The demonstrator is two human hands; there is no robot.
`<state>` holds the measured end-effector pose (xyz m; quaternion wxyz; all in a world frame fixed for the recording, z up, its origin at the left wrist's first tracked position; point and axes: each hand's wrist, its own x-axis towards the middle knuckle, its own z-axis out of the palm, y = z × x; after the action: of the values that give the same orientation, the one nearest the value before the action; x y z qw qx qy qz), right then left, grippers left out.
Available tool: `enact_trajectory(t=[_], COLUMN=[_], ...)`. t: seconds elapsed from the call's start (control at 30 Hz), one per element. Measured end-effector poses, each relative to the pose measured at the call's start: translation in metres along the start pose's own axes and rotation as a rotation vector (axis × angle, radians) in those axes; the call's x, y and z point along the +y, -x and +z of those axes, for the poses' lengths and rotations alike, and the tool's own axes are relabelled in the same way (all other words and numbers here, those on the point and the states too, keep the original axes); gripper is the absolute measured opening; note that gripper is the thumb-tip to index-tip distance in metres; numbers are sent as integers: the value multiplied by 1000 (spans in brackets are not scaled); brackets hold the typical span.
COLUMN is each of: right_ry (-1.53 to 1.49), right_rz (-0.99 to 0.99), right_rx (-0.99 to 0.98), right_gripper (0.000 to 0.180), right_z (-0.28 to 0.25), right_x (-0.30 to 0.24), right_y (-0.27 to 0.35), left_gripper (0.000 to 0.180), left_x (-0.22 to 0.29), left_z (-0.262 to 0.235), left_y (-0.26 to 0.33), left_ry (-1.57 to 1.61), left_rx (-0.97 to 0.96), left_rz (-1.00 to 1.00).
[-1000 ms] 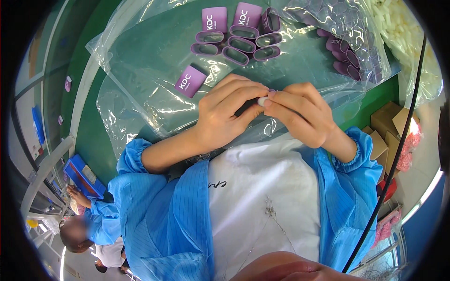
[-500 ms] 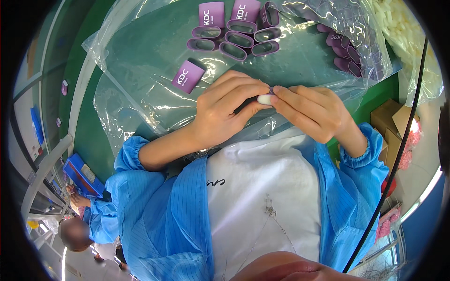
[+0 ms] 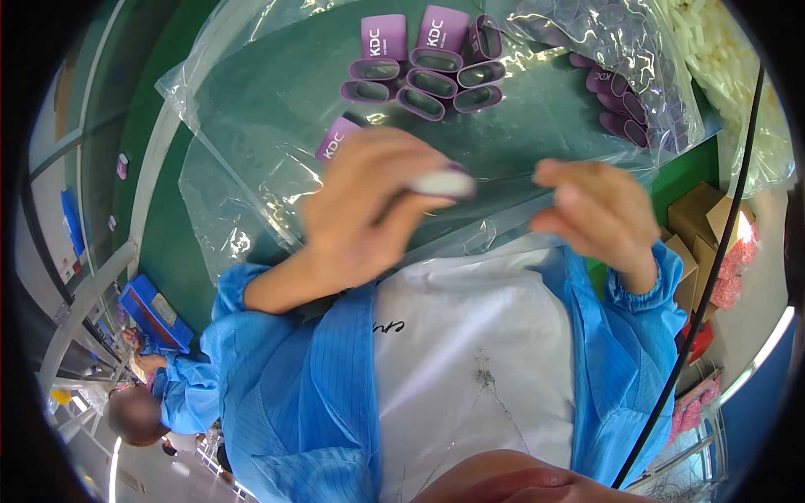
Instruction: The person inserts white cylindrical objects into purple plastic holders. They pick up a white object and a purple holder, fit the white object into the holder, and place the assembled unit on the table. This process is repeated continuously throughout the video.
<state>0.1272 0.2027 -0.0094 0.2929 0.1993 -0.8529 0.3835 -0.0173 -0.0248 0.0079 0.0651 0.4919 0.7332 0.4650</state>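
My left hand (image 3: 369, 210) holds a small white oblong piece with a purple end (image 3: 444, 183) between thumb and fingers, above a clear plastic sheet (image 3: 260, 126) on the green table. My right hand (image 3: 599, 210) is a little to the right of it, fingers loosely curled, holding nothing that I can see. Both hands are blurred by motion. A single purple sleeve (image 3: 337, 138) lies just beyond my left hand. Farther back stands a cluster of several purple oval sleeves (image 3: 428, 71).
A clear bag with more purple sleeves (image 3: 616, 92) lies at the back right, beside a bag of white pieces (image 3: 713, 50). Cardboard boxes (image 3: 696, 226) stand at the right. A black cable (image 3: 713, 268) hangs down the right side. Another person in blue (image 3: 168, 386) works at lower left.
My hands were joined on the small white piece. They have pulled apart: the left keeps the piece, the right has moved away to the right.
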Motion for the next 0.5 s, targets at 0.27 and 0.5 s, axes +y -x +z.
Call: enact_trajectory(t=[0.27, 0.5], right_ry=[788, 917], right_rz=[262, 622], right_rx=[363, 132], right_gripper=[23, 30], right_z=[-79, -164], right_x=[52, 136], right_y=[19, 18], left_gripper=[37, 37], left_x=[-170, -312], left_z=[-249, -394], left_y=[3, 29], left_ry=[-701, -630], left_rx=[50, -152], left_rz=[-328, -538])
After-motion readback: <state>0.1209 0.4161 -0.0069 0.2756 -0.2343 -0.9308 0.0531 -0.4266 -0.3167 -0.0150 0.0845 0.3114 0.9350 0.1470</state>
